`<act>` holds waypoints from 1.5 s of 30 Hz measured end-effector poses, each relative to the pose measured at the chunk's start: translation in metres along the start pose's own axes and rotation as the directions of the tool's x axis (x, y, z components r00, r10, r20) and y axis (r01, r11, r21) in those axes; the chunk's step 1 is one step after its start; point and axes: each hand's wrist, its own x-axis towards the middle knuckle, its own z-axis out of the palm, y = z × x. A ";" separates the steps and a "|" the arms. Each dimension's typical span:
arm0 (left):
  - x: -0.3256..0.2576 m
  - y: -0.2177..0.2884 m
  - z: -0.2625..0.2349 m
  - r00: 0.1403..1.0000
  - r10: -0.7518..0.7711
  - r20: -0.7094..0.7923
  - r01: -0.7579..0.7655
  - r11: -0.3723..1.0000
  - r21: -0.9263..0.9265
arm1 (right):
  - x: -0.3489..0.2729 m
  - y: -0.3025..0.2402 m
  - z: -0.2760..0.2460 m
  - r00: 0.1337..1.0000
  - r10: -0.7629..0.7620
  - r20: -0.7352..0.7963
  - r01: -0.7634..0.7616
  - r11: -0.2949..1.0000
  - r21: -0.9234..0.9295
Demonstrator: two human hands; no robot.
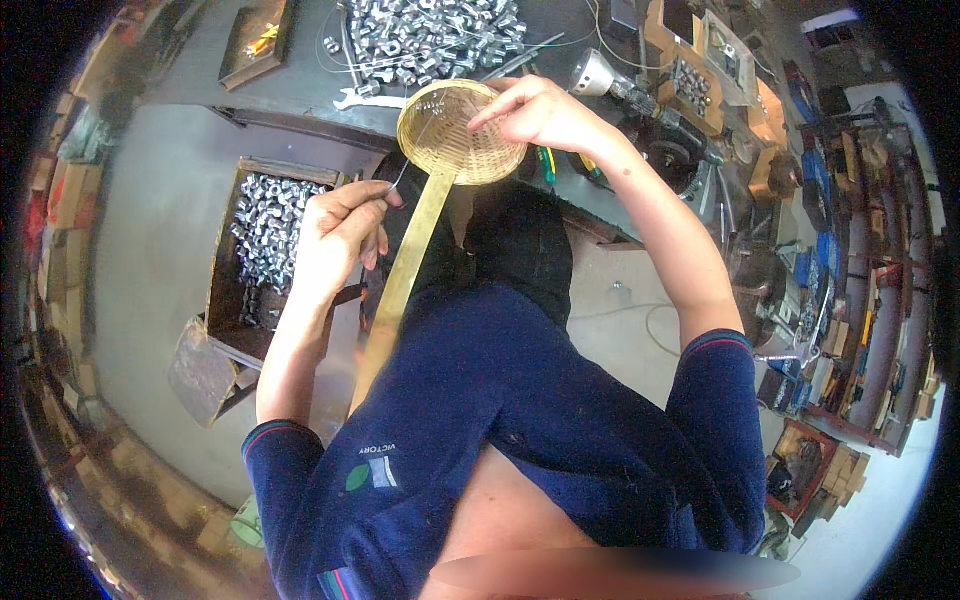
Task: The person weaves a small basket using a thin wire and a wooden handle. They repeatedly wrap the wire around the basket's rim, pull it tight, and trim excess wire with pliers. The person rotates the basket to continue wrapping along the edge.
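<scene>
A round woven bamboo strainer (465, 165) with a long flat handle (410, 260) is tilted at the bench's near edge, its handle running down against my body. Small shiny bits (432, 108) lie inside the bowl. My left hand (350, 225) pinches a thin metal wire (399, 180), which slants up toward the bowl. Over the strainer's right rim reaches my right hand (540, 118), fingertips drawn together inside the bowl. Whatever they pinch is too small to make out.
On the bench (300, 90) lie a heap of metal fittings (435, 40), a wrench (368, 100) and a small tray (262, 45). A wooden box (222, 255) of similar fittings stands at my left. A drill chuck (597, 75) and bins of parts (692, 85) are at the right.
</scene>
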 end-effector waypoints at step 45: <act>-0.008 0.021 0.006 0.998 0.058 -0.014 -0.060 0.968 -0.242 | -0.024 0.038 0.020 0.999 0.046 0.004 -0.043 0.887 0.460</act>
